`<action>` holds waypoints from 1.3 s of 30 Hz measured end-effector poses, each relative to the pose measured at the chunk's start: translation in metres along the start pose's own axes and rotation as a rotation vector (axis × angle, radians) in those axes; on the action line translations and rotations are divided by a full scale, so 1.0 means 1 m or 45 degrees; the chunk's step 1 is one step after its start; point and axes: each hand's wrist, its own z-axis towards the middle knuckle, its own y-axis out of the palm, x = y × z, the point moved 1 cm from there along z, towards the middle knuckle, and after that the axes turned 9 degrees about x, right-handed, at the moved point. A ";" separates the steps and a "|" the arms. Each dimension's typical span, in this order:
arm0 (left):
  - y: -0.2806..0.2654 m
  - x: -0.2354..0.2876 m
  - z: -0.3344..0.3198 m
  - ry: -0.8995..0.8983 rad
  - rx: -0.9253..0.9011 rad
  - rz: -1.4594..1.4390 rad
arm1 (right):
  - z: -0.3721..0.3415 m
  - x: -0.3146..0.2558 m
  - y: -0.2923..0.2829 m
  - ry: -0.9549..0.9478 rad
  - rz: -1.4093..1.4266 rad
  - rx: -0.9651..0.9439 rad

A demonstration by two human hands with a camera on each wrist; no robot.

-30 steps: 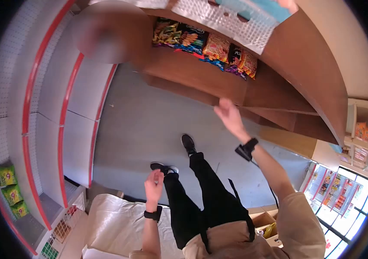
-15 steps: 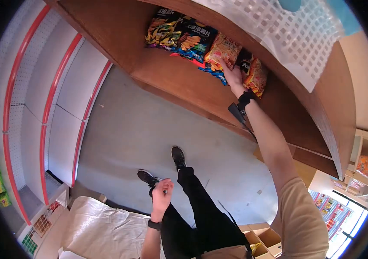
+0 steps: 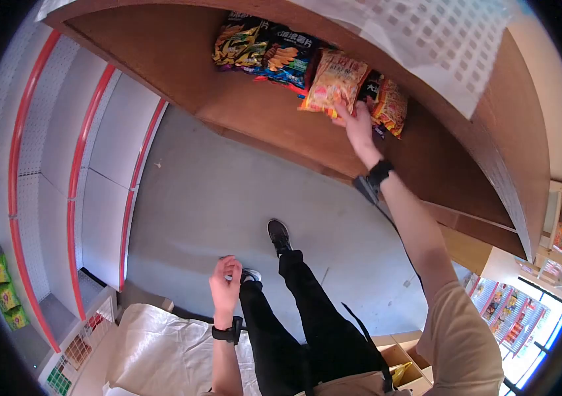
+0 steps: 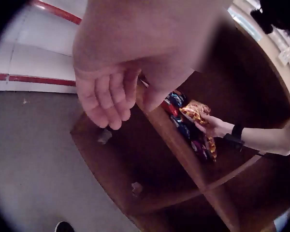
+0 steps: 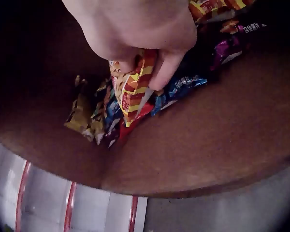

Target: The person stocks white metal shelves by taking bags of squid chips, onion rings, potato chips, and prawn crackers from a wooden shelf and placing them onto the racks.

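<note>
My right hand (image 3: pixel 359 127) is inside the brown wooden shelf and pinches the lower edge of an orange-and-yellow snack bag (image 3: pixel 335 80). In the right wrist view, the thumb and fingers lie on either side of the striped bag (image 5: pixel 135 87). Dark chip bags (image 3: pixel 289 56) stand to its left, and another orange bag (image 3: pixel 390 109) stands to its right. My left hand (image 3: pixel 224 282) hangs well away from the shelf, holding nothing, its fingers loosely curled in the left wrist view (image 4: pixel 108 94).
White shelves with red edges (image 3: pixel 76 152) line the left side, with green packets (image 3: pixel 5 297) low down. White perforated sheeting (image 3: pixel 439 39) covers part of the wooden shelf's top. Behind my legs are a pale cloth (image 3: pixel 162 350) and a wooden box (image 3: pixel 419 379).
My right hand first reached into the shelf to the orange bag. Since then the bag has shifted forward and left out of the row, now gripped. My left hand stays low.
</note>
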 end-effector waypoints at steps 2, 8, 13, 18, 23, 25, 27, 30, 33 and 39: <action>0.005 0.012 0.002 -0.033 -0.032 0.007 | -0.038 -0.008 -0.010 -0.027 -0.035 -0.086; 0.028 0.024 0.008 0.003 -0.303 -0.350 | -0.193 -0.031 -0.028 0.177 -0.076 -0.465; 0.035 0.039 0.014 -0.135 -0.475 -0.867 | -0.264 -0.039 -0.033 0.407 -0.183 -0.998; 0.035 0.044 0.011 -0.299 -0.321 -0.860 | -0.232 -0.055 -0.037 0.111 -0.383 -1.257; 0.022 0.036 0.005 -0.280 -0.192 -0.909 | -0.070 -0.058 -0.071 -0.170 -0.646 0.083; 0.017 0.026 0.003 -0.288 -0.146 -0.831 | -0.011 -0.052 -0.089 -0.654 -0.936 0.411; 0.009 0.022 -0.002 -0.277 -0.117 -0.801 | 0.039 -0.004 -0.106 -0.769 -1.292 0.453; -0.004 -0.001 -0.013 -0.242 -0.069 -0.832 | 0.092 0.065 -0.137 -0.410 -0.959 0.002; -0.001 -0.008 -0.017 -0.327 -0.012 -0.745 | 0.124 0.119 -0.145 -0.353 -0.940 0.317; 0.014 -0.006 -0.025 -0.325 0.089 -0.708 | 0.092 0.002 -0.102 0.419 -0.950 0.317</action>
